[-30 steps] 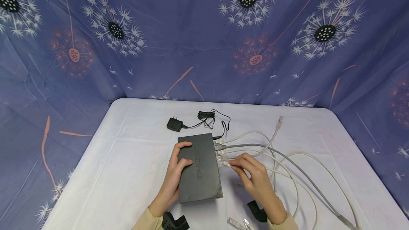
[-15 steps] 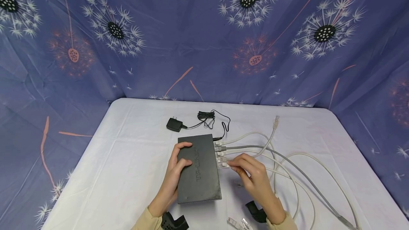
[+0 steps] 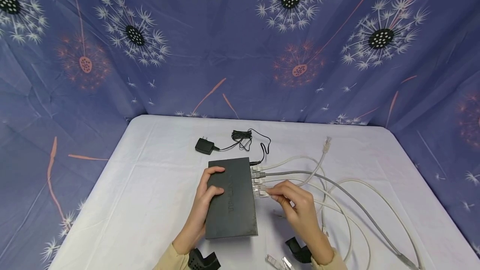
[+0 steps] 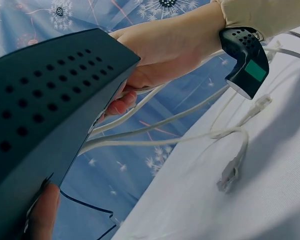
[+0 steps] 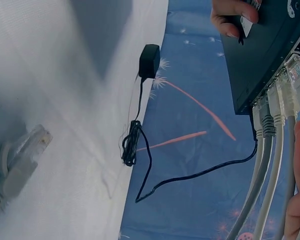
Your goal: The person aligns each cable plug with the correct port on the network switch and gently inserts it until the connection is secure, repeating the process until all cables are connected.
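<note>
A black network switch (image 3: 230, 203) is held raised and tilted by my left hand (image 3: 202, 203), which grips its left side with thumb and fingers over the lid. My right hand (image 3: 298, 205) pinches a white Ethernet cable just behind its clear plug (image 5: 297, 75), at the nearest of the occupied ports. In the right wrist view this plug sits at the port opening, beside a row of other plugs. A grey Ethernet cable (image 3: 296, 173) and several white ones run from the ports to the right. The black power lead's plug (image 3: 256, 162) is in the switch's far end.
Behind the switch lie the black power adapter (image 3: 204, 146) and its bundled cord (image 3: 241, 135) on the white-covered table (image 3: 157, 186). Loose Ethernet plugs (image 3: 275, 261) lie near the front edge. One loose cable end (image 3: 327, 144) sticks up at the right. A patterned curtain (image 3: 232, 45) hangs behind.
The switch has tilted slightly and its near end has shifted a little left. The loose cable end at the back swayed left and then right again. Both hands keep their grips.
</note>
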`<move>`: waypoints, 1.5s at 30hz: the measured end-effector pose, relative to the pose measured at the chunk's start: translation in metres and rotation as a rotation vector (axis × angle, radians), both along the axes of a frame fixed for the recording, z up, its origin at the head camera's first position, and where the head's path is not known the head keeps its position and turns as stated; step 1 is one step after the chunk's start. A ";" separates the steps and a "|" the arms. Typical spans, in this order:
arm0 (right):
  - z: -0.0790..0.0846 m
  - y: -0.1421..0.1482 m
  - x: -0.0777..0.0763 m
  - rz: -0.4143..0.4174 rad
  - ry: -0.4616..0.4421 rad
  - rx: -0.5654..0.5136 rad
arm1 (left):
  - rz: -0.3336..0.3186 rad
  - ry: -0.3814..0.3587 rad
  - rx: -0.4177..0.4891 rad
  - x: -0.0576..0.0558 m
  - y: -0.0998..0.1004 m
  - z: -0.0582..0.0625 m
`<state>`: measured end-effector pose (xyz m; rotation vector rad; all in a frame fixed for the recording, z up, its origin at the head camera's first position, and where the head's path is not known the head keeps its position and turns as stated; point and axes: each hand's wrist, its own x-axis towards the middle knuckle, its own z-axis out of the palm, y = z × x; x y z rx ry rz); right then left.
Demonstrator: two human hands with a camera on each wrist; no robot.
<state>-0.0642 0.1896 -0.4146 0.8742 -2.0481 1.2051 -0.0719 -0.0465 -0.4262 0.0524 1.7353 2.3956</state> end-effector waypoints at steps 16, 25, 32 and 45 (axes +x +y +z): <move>0.006 -0.008 0.003 -0.014 0.051 0.047 | -0.022 -0.028 -0.002 -0.003 -0.002 0.003; 0.007 -0.009 0.004 0.001 -0.004 0.004 | -0.007 -0.033 -0.027 -0.004 -0.001 0.005; 0.004 -0.012 0.001 -0.020 0.022 -0.014 | -0.002 -0.046 -0.053 -0.005 0.000 0.006; 0.002 -0.013 -0.010 -0.032 0.086 -0.045 | 0.050 0.021 -0.083 -0.006 0.009 0.012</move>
